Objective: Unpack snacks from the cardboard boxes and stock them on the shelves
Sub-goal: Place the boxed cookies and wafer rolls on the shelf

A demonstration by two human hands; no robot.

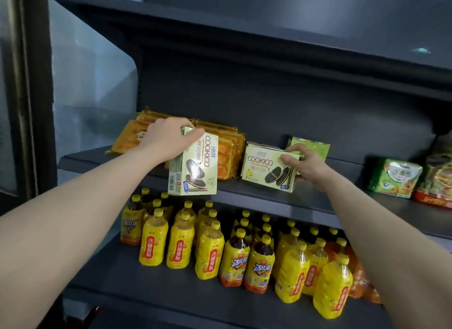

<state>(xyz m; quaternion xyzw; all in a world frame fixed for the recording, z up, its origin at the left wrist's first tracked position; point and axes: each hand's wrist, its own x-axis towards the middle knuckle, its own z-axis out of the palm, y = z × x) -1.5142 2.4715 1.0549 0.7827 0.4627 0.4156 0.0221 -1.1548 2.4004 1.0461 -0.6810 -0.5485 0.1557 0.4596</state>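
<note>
My left hand (168,137) grips the top end of a pale green cardboard COOKICO biscuit box (194,166), held upright at the front edge of the dark grey metal middle shelf (318,203), before orange plastic-wrapped snack packs (227,154). My right hand (305,163) clasps a second pale green COOKICO box (269,168) standing on that shelf. Yellow-capped drink bottles (210,250) fill the shelf below.

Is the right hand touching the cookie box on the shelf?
Touching. The head view shows the right hand with its fingers pressed on the front of the cookie box, no gap.
</note>
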